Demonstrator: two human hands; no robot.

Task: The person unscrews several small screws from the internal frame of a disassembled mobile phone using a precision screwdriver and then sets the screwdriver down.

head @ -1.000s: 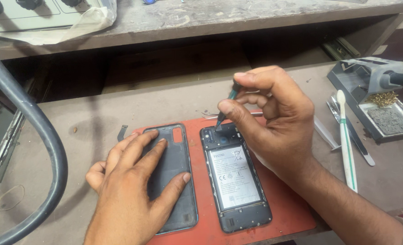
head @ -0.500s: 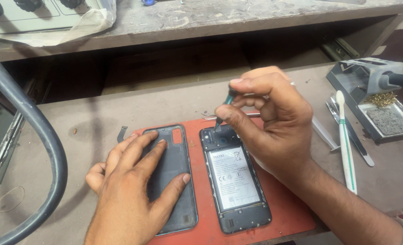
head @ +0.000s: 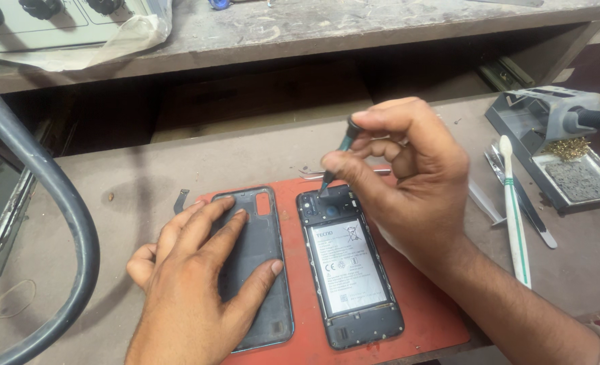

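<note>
My right hand point(head: 408, 182) pinches a slim teal-handled screwdriver point(head: 337, 157) between thumb and fingers, closed firmly around it, its tip set down on the top end of the opened black smartphone point(head: 349, 267) with its white-labelled battery exposed. My left hand point(head: 202, 284) lies flat and open, fingers spread, pressing on the detached dark plastic back cover point(head: 263, 270) that lies just beside the phone, on its left. Both phone and cover rest side by side on a red rubber work mat point(head: 425, 304) at the near edge of the brown counter point(head: 138, 176).

Beyond the mat, a thin pair of metal tweezers point(head: 310, 174) lies close to its far edge, partly hidden by my right hand. A small dark strip point(head: 180, 200) sits on the counter just off the mat's far left corner. Toward the counter's right edge lie a long white swab stick with green bands point(head: 514, 209) and a flat metal tool point(head: 533, 216), and behind them a grey soldering-iron stand point(head: 550, 128) with brass wool and a sponge tray. A thick grey hose point(head: 50, 196) curves down the left side. A raised shelf point(head: 354, 27) runs along the back.
</note>
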